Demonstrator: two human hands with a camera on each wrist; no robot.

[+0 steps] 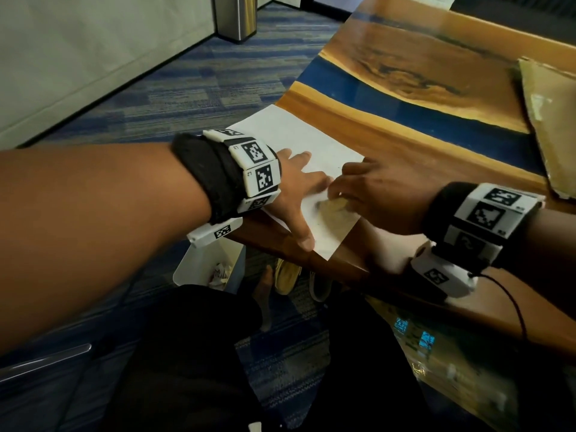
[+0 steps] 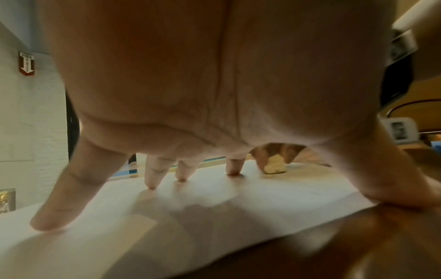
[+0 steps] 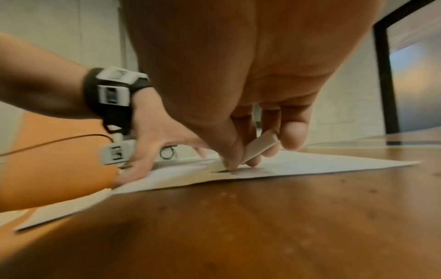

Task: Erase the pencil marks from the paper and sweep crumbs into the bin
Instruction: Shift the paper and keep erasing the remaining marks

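A white sheet of paper [image 1: 299, 132] lies at the near edge of the wooden table [image 1: 405, 145]. My left hand [image 1: 307, 194] is spread on it, straight fingertips [image 2: 152, 181] pressing the paper [image 2: 167, 217] down. My right hand [image 1: 364, 194] pinches a cream eraser [image 1: 335, 207] between thumb and fingers, its lower end touching the sheet. The left wrist view shows the eraser [image 2: 274, 165] beyond my fingers. In the right wrist view the eraser [image 3: 259, 146] slants down onto a grey pencil smudge [image 3: 238, 170]. A white bin [image 1: 190, 269] holding crumpled paper stands on the floor below the table edge.
A sheet of brown cardboard [image 1: 548, 120] lies on the table at the far right. A metal bin [image 1: 237, 17] stands by the far wall. A pair of shoes [image 1: 286, 275] sits under the table beside the white bin. Blue carpet covers the floor to the left.
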